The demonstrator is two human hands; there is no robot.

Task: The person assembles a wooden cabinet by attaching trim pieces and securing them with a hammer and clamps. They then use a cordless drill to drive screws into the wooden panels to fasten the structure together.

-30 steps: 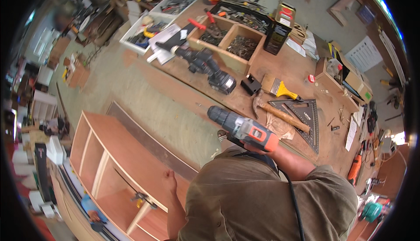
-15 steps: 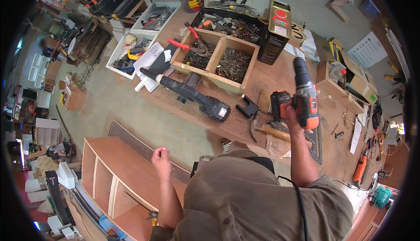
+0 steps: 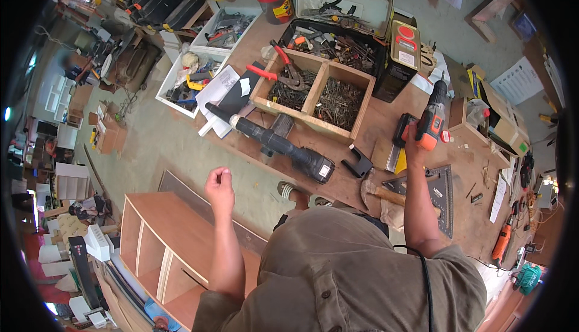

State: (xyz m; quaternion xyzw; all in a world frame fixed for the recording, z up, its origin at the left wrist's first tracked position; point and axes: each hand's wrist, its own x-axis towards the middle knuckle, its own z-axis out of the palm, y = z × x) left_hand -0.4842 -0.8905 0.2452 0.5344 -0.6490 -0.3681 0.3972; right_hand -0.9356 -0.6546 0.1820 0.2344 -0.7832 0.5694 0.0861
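Right hand (image 3: 415,141) was clenched round the grip of an orange-and-black drill (image 3: 432,122), fingers wrapped tight, chuck pointing away toward the far side of the bench (image 3: 368,169). Held the drill just above the bench top, close to a small wooden box (image 3: 467,128) on the right of those fingers. Had a black square (image 3: 435,188) and a hammer (image 3: 379,192) lying just nearer than the fingers, and a divided wooden tray of screws (image 3: 318,94) off to their left. Left hand (image 3: 219,185) hung loosely curled, gripping nothing, out over the floor above a wooden cabinet (image 3: 175,244), well apart from the drill. Also a big black power tool (image 3: 274,144) on the bench between both hands.
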